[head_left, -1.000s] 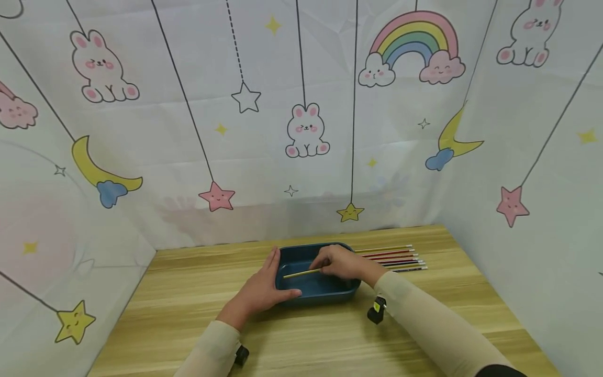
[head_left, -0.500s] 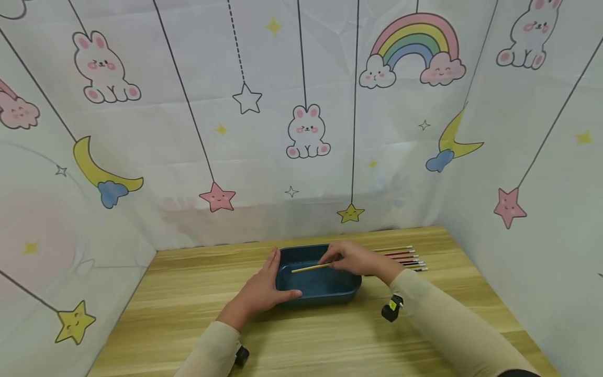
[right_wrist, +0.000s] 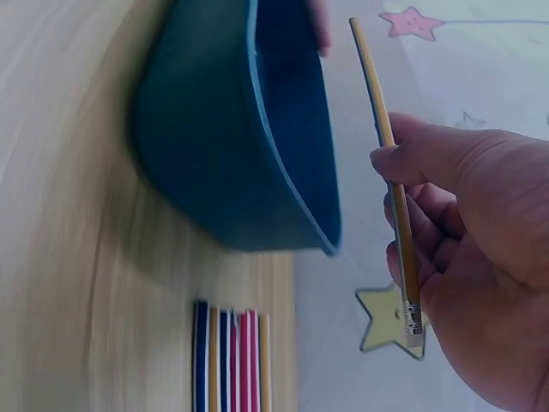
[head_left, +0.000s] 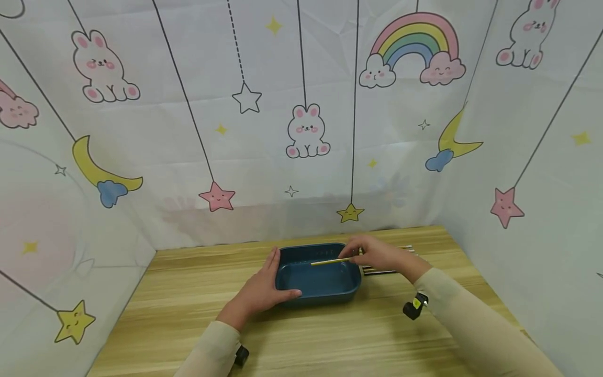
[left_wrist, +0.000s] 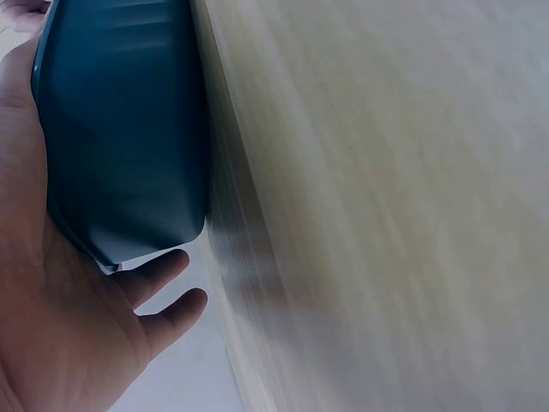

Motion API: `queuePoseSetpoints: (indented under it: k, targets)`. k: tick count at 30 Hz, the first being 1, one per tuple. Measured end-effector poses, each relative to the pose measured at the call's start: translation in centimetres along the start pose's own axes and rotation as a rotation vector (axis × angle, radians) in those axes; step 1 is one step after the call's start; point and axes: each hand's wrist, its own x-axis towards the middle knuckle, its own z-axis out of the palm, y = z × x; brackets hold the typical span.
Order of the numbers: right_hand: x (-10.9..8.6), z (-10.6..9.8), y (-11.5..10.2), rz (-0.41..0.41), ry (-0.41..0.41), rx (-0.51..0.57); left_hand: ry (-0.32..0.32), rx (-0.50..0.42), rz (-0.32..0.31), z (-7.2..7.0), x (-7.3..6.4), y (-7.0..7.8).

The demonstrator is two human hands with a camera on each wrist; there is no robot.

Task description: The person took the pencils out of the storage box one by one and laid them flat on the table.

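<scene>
A dark blue rectangular bin (head_left: 325, 300) stands on the table. My left hand (head_left: 258, 289) rests against its left end with straight fingers, the thumb lying along the front rim. In the left wrist view, two fingertips (left_wrist: 176, 313) reach past the bin's corner. Over the bin's right end, my right hand (head_left: 374, 253) pinches a yellow pencil (head_left: 327, 262) between thumb and fingers. Seen from the right wrist, the pencil (right_wrist: 369, 69) is tilted, its eraser end below the palm. Right of the bin lies a row of pencils (right_wrist: 232, 360), partly hidden by the right hand in the head view.
The wood-grain table (head_left: 301, 340) extends in front of the bin and to both sides. A white cloth backdrop (head_left: 264, 157) printed with rabbits, stars and moons rises behind the table and along its sides. Small black cameras (head_left: 412, 308) sit at both wrists.
My right hand has moved to the right with the yellow pencil, from above the bin's middle to its right end, covering more of the pencil row. The left hand and bin stay put.
</scene>
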Motion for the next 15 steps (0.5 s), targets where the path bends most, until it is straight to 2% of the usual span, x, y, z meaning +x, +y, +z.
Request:
queuePoseSetpoints:
  k: [15]
  targets:
    - [-5.3,-3.2,1.3,0.057,0.070,0.029,-0.004,-0.006,0.002,0.0,-0.1,-0.1]
